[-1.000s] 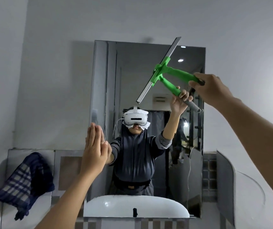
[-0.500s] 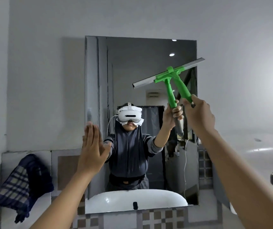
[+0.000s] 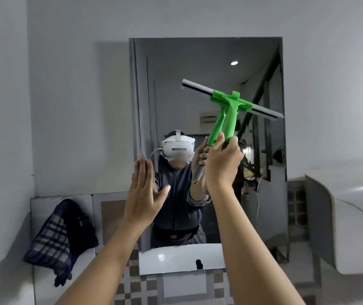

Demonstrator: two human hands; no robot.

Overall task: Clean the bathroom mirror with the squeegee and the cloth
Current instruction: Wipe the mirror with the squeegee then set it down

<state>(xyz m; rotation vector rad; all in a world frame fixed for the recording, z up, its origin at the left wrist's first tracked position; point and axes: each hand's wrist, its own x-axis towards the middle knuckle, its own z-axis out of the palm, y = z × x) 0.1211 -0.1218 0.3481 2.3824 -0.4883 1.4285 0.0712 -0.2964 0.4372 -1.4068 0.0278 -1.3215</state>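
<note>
A: Status, squeegee [image 3: 231,104]?
B: Green handle, blade bar tilted, L end high, R end low. Sits in upper-R area of mirror [image 3: 198,62], R tip at the mirror's R edge. Appears pressed to or just off the glass; contact can't be confirmed.
A: Grip?
B: Right hand [image 3: 222,164] wrapped fully closed around the handle's lower end, blade up. Left hand [image 3: 143,194] flat and open, fingers straight, holding nothing, raised at the mirror's L edge; whether it touches the glass is unclear.
A: Cloth?
B: Checked cloth [image 3: 59,236] draped on the ledge, lower L, well apart from both hands. Unused for now.
A: Step?
B: Judged: squeegee pass, upper section. Cloth wipe not yet begun.
A: Next move reqs?
B: Level the blade, seat full edge on glass, pull down w/ even pressure. Then fetch cloth w/ L hand for edges.
</note>
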